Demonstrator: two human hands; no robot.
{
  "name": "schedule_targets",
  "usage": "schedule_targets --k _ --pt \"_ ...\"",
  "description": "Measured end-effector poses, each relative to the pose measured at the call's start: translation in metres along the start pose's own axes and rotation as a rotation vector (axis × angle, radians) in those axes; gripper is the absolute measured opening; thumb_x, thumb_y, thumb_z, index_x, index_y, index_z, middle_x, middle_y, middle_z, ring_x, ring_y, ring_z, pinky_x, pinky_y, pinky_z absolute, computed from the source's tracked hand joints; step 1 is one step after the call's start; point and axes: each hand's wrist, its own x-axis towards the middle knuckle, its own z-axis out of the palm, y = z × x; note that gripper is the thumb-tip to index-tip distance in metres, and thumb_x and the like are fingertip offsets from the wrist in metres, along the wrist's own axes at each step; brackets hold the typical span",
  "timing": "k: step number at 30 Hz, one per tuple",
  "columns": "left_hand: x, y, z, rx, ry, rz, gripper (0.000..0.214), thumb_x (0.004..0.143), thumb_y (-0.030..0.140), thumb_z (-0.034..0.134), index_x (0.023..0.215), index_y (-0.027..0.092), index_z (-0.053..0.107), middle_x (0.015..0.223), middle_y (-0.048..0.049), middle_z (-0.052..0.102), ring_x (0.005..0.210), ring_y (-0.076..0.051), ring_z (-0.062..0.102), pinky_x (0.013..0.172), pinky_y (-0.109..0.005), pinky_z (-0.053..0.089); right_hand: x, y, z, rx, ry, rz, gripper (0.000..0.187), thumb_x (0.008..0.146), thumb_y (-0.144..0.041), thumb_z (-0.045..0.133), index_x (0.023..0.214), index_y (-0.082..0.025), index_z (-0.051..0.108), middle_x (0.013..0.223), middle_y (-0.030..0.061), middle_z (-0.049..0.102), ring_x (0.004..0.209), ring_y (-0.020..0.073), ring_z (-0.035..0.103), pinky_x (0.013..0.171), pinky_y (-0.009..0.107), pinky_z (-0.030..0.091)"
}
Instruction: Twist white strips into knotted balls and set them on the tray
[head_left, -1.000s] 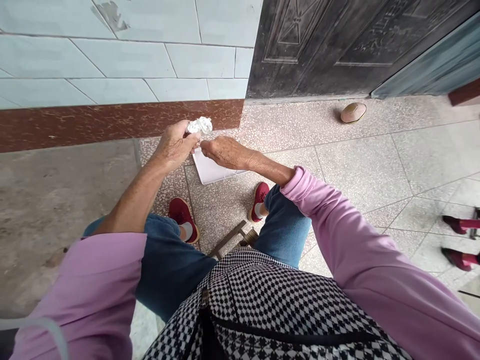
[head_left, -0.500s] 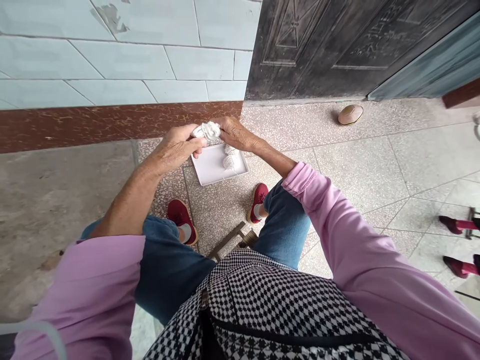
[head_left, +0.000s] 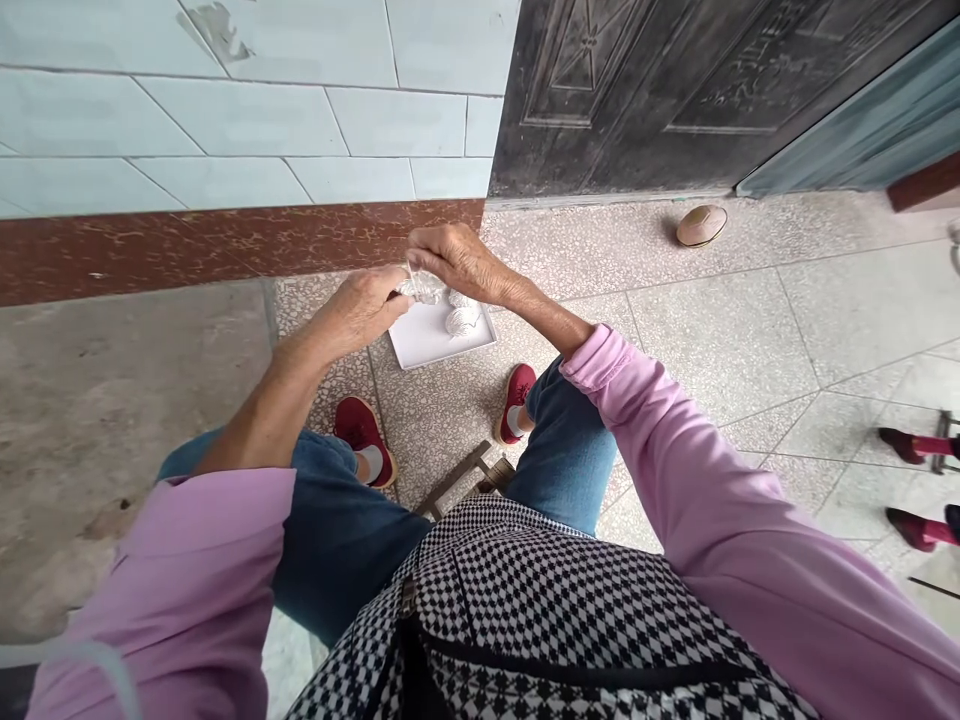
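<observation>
A bundle of white yarn (head_left: 426,288) hangs between my hands, above a shallow white tray (head_left: 421,338). My left hand (head_left: 366,306) is closed on its left side, thumb and fingers pinching it. Just above and to the right, my right hand (head_left: 466,264) has its fingers pressed together, with a short bit of white strand showing between them and the left fingertips. Inside the tray, towards its right side, sits a white yarn ball (head_left: 462,319), with more white yarn partly covered behind it.
The tray lies on the speckled floor between a tiled wall (head_left: 409,125) and my red shoes (head_left: 366,440). A dark carved door (head_left: 600,110) stands behind. One round pinkish object (head_left: 701,227) rests near its sill. Another person's feet (head_left: 911,445) show at right.
The yarn bundle has come down a little and turned, now partly behind my fingers. My right hand has shifted from its right side to above it, fingers curled over.
</observation>
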Motion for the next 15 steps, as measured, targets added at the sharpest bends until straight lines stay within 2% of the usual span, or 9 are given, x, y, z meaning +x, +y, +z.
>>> schedule_targets --k 2,4,8,10,12,15 --pt "-0.001 0.003 -0.003 -0.189 -0.019 0.009 0.025 0.109 0.015 0.074 0.09 0.026 0.062 0.088 -0.005 0.077 0.09 -0.027 0.078 0.093 -0.04 0.064 0.006 0.008 -0.005 0.072 0.031 0.011 0.054 0.137 -0.038 0.057 0.088 -0.023 0.072 0.094 0.0069 0.08 0.104 0.0194 0.074 0.104 0.036 0.059" --pt "-0.001 0.006 -0.008 -0.388 -0.003 0.007 0.019 0.108 0.012 0.075 0.093 0.023 0.069 0.082 -0.0035 0.076 0.077 -0.022 0.072 0.081 -0.035 0.059 0.011 0.012 -0.005 0.188 0.036 0.021 0.055 0.139 -0.038 0.055 0.088 -0.021 0.068 0.089 0.004 0.074 0.096 0.0157 0.067 0.097 0.033 0.057" --pt "0.0 0.005 -0.011 -0.677 0.119 -0.034 0.011 0.108 0.006 0.073 0.106 0.016 0.076 0.092 -0.0099 0.084 0.073 -0.018 0.072 0.075 -0.032 0.062 0.013 0.009 0.008 0.35 0.006 0.045 0.042 0.135 -0.029 0.07 0.095 -0.02 0.063 0.087 -0.0015 0.065 0.09 0.0143 0.06 0.085 0.028 0.053" --pt "0.002 0.001 -0.01 -0.699 0.161 -0.064 0.005 0.114 0.01 0.073 0.113 0.014 0.076 0.097 -0.0137 0.087 0.072 -0.019 0.074 0.077 -0.034 0.067 0.012 0.006 0.016 0.36 0.001 0.07 0.037 0.134 -0.019 0.066 0.097 -0.019 0.063 0.086 -0.002 0.062 0.092 0.0145 0.061 0.086 0.028 0.051" --pt "0.004 -0.003 -0.008 -0.622 0.193 -0.086 0.004 0.118 0.018 0.074 0.118 0.014 0.076 0.096 -0.0132 0.088 0.069 -0.02 0.075 0.08 -0.038 0.073 0.012 0.006 0.023 0.351 0.005 0.085 0.031 0.133 -0.014 0.063 0.102 -0.018 0.068 0.088 -0.0015 0.064 0.093 0.0149 0.06 0.088 0.029 0.051" --pt "0.005 -0.007 -0.005 -0.468 0.243 -0.105 0.015 0.123 0.028 0.078 0.116 0.016 0.074 0.09 -0.0092 0.085 0.066 -0.02 0.076 0.086 -0.043 0.078 0.014 0.007 0.029 0.336 -0.006 0.023 0.019 0.131 -0.025 0.071 0.115 -0.017 0.076 0.099 0.0012 0.073 0.095 0.0176 0.062 0.09 0.031 0.053"
